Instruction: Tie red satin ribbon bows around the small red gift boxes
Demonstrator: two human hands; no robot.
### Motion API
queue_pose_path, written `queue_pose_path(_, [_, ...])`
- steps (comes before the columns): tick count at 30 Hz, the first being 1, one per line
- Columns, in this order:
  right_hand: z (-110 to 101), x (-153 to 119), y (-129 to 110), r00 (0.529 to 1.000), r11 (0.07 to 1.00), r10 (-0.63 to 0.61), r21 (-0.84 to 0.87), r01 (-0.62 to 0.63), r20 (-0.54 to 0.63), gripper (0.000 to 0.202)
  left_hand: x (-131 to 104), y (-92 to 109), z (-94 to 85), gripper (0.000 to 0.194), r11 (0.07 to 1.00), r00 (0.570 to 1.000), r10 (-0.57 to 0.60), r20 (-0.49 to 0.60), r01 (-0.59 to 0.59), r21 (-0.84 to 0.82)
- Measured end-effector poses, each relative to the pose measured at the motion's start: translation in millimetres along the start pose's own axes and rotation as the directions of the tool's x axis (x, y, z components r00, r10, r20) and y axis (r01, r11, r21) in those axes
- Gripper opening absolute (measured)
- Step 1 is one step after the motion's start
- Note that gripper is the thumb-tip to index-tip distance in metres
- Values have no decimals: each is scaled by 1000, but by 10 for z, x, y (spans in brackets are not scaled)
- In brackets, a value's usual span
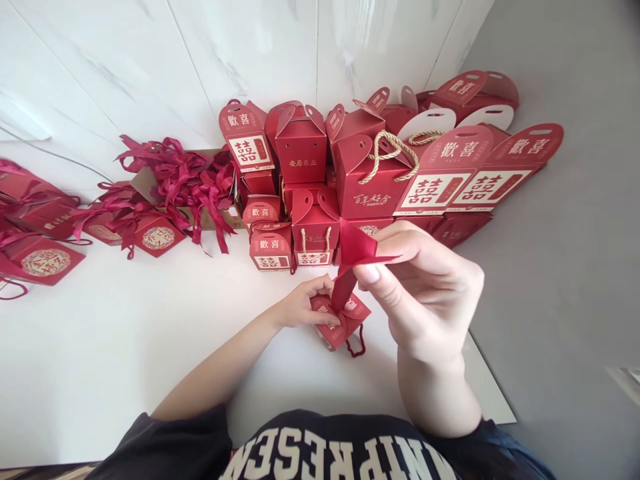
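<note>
A small red box (327,327) with curved flaps folded over its top sits on the white table near my body. My left hand (305,303) grips its upper left side, thumb and fingers on the flaps. Raised close to the camera, my right hand (425,287) pinches a wide red ribbon (345,287) between thumb and forefinger. The ribbon runs down from those fingertips to the top of the box. A dark red cord loop (356,343) sticks out at the box's lower right.
Stacked red gift boxes (370,177) stand along the white tiled wall. To their left, an open carton (233,217) holds many red ribbons (185,173). More red boxes (45,260) with ribbons lie at the far left of the white table (125,333). A grey wall rises at right.
</note>
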State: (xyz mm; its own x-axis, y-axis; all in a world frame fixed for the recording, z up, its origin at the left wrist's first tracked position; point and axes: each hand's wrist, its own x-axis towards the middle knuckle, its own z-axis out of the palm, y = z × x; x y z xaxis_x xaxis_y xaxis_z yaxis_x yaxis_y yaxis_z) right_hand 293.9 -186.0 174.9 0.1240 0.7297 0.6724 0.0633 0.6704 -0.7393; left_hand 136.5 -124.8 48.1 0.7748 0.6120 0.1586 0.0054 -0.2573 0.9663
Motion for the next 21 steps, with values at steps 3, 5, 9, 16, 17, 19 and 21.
queue_pose_path(3, [-13, 10, 0, 1000, 1000, -13, -5, 13, -7, 13, 16, -47, -14, 35, 999, 999, 48, 21, -48, -16])
queue_pose_path(5, [-27, 9, -7, 1000, 999, 10, -34, -10, 0, 12, 30, -89, -32, 34, 997, 997, 79, 17, -79, -12])
queue_pose_path(9, [-53, 7, -15, 999, 996, 44, -80, -45, -6, 11, 51, -167, -112, 21, 996, 996, 81, 28, -81, 23])
queue_pose_path(16, [-13, 64, 121, 992, 995, 70, -58, -77, -105, 13, 98, -184, -234, 21, 1000, 990, 12, 144, -15, 23])
queue_pose_path(17, [-19, 84, 165, 989, 995, 86, -38, -91, -118, 13, 100, -175, -228, 21, 1000, 987, 9, 159, -11, 11])
queue_pose_path(19, [-54, 126, 264, 983, 991, 131, -20, -135, -128, 14, 98, -155, -208, 21, 1000, 985, 6, 175, -4, -10])
queue_pose_path(21, [-121, 150, 363, 976, 980, 190, -40, -196, -106, 14, 94, -137, -186, 18, 1000, 985, 15, 174, -11, -23])
